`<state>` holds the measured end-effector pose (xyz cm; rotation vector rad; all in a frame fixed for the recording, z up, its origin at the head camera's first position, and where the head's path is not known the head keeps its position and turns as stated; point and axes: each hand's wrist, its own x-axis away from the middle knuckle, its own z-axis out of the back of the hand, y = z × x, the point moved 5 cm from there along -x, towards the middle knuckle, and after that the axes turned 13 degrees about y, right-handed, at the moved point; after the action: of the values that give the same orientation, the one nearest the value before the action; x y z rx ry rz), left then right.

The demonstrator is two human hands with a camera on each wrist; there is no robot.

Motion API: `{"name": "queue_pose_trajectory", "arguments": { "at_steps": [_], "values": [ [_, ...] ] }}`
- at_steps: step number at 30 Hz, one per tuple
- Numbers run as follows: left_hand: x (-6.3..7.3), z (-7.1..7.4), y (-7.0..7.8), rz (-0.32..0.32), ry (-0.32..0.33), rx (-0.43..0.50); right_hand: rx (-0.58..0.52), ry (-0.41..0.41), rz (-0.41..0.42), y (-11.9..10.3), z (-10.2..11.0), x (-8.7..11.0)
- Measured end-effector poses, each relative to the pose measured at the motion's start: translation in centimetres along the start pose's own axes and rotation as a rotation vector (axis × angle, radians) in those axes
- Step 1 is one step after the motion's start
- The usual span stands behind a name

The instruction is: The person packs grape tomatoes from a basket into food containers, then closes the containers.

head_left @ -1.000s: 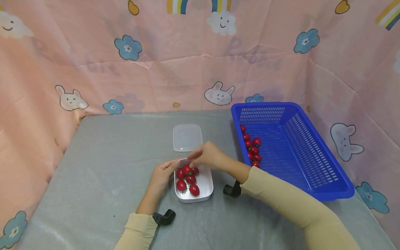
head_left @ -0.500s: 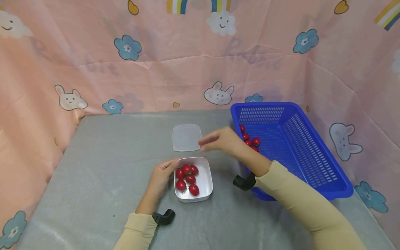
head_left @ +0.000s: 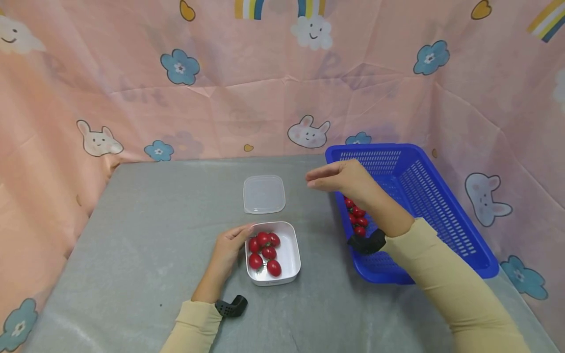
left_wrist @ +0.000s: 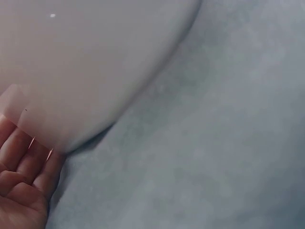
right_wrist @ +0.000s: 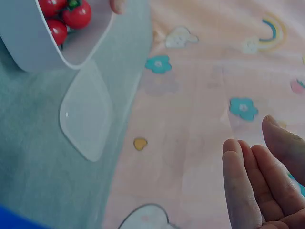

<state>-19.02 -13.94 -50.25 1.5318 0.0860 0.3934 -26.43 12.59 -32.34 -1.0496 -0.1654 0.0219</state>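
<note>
Steadying white box (head_left: 288, 257), it seems: left hand (head_left: 227, 247) pinches it at far-left corner; red tomatoes (head_left: 269, 253) inside, more in blue basket (head_left: 379, 275); right hand (head_left: 346, 179) over basket's left side, straight fingers together, holding nothing; lid (head_left: 264, 194) behind box, maybe for free reach

Head: high, facing far and down; left wrist: close on white box (head_left: 289, 255); right wrist: facing far-left, lid (head_left: 264, 194) shared with head.
</note>
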Motion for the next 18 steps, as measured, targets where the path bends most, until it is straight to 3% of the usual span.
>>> {"name": "queue_pose_trajectory", "arguments": {
  "at_steps": [5,13,18],
  "values": [
    [0.1,0.0,0.1,-0.005,-0.002,-0.002,-0.033,0.03,-0.02,0.7,1.8,-0.7],
    [0.1,0.0,0.0,-0.004,0.0,-0.004,-0.193,0.076,-0.082,2.8,3.9,-2.3],
    [0.2,0.0,0.1,-0.006,0.001,-0.007,-0.181,0.121,-0.116,4.8,5.0,-3.6]
  ]
}}
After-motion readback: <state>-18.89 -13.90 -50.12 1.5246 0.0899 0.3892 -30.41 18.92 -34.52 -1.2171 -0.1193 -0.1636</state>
